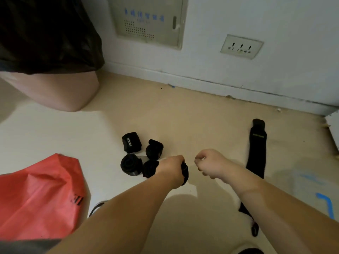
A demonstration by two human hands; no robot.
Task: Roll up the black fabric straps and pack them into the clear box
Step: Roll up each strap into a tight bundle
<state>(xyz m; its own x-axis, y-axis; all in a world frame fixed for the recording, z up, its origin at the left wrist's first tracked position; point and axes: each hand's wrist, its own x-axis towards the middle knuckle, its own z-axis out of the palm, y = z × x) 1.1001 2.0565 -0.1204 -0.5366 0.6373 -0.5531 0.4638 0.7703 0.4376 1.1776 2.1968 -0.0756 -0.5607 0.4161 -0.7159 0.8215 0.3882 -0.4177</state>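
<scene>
Strap roll (185,172) gripped by left hand (171,167); right hand (211,165) fingers (199,159) curled.

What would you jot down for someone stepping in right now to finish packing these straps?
Left hand grips the held roll.
Right hand has curled fingers; I cannot tell whether it pinches anything.
The four rolls sit clustered on the floor by the left hand.
The long strap lies unrolled on the right.
I cannot make out the clear box.
Done: five straps rolled.
Left: roll the long strap and pack everything.
</scene>
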